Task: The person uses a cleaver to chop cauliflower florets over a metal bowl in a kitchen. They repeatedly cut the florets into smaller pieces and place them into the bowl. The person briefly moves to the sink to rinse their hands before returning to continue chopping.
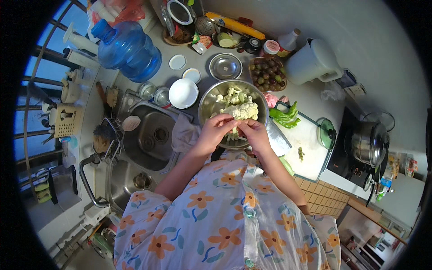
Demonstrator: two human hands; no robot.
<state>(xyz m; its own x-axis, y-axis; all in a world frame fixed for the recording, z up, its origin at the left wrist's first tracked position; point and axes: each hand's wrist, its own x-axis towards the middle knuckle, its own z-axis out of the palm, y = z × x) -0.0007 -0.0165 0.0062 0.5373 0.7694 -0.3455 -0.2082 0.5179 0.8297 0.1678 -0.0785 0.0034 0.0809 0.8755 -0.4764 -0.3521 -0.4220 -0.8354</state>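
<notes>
My left hand [215, 132] and my right hand [255, 134] meet over the near half of a stainless steel bowl [206, 107]. Their fingertips pinch together at the near side of a large cauliflower piece [248, 109]; the fingers hide the exact grip. Smaller cauliflower florets [233, 96] lie in the far part of the bowl, and pale stem pieces [233, 137] show below my hands. Right of the bowl, a cleaver blade [277, 138] rests on a white cutting board [308, 153], partly covered by my right forearm. Green peppers [287, 116] lie at the board's far left corner.
A white bowl [183, 93] and glass jars stand left of the steel bowl, beside a double sink [148, 131] with a grey cloth [185, 132] on its edge. Grapes [268, 74] fill a container behind. A pot [368, 143] sits on the stove at right; a blue water jug [130, 54] stands far left.
</notes>
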